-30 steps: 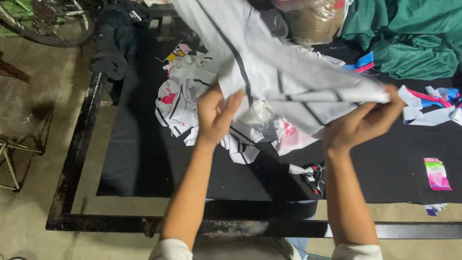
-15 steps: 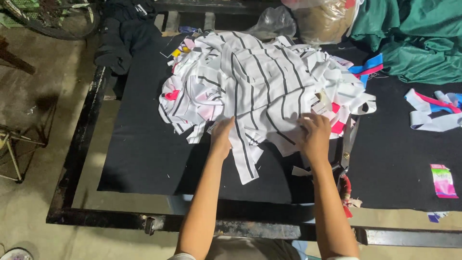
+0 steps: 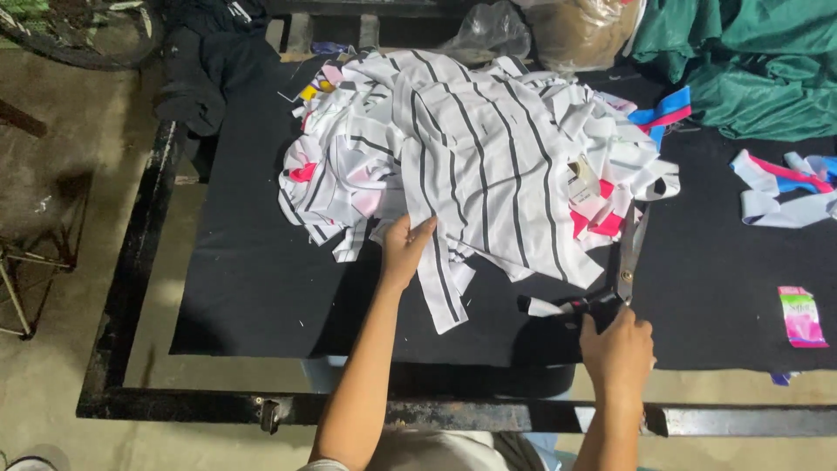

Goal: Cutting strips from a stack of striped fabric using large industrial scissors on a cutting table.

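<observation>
head view: the left hand [image 3: 405,249] lies flat, fingers spread, on the striped white cloth [image 3: 488,166] piled on the black desk [image 3: 253,279]; the right hand [image 3: 617,349] is closed round the handles of the scissors [image 3: 623,266] at the cloth's right edge. best to keep the cloth pinned taut — blades well clear of the loose scraps [image 3: 780,187] farther right.

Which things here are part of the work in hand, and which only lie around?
In use: striped white fabric under the left hand; scissors grasped by the right hand.

Lying about: green cloth, blue and pink strips, pink packet, dark garment, plastic bag.
</observation>
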